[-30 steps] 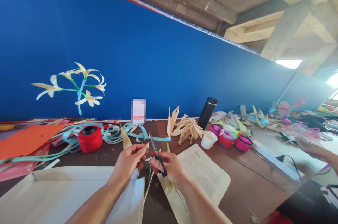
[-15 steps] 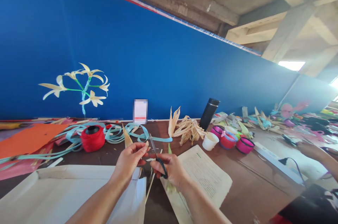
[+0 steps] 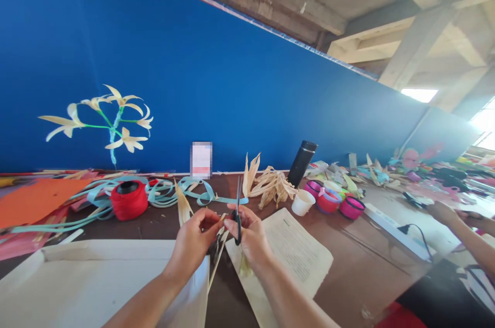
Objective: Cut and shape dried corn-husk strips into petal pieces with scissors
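Observation:
My left hand (image 3: 196, 239) is closed, its thumb and forefinger pinching a small pale strip (image 3: 223, 217) that looks like dried corn husk. Scissors (image 3: 238, 231) with black handles sit in my closed right hand (image 3: 251, 238), blades pointing up and away. The two hands nearly meet at the strip, and my right fingertips seem to touch it. A pointed husk piece (image 3: 181, 203) stands just beyond my left hand. Under my right wrist, a pale green husk (image 3: 244, 265) lies over a printed paper sheet (image 3: 299, 248).
A white tray (image 3: 112, 250) lies front left. Behind are a red ribbon roll (image 3: 129, 201), light blue ribbon (image 3: 201, 196), dried husks (image 3: 270, 186), a black flask (image 3: 302, 164) and a white cup (image 3: 302, 203). Another person's hand (image 3: 443, 213) is at right, beyond a power strip (image 3: 398, 232).
My right hand has turned the scissors from slanting left to pointing nearly straight up, away from the strip. Its fingertips have come to the strip beside my left fingers.

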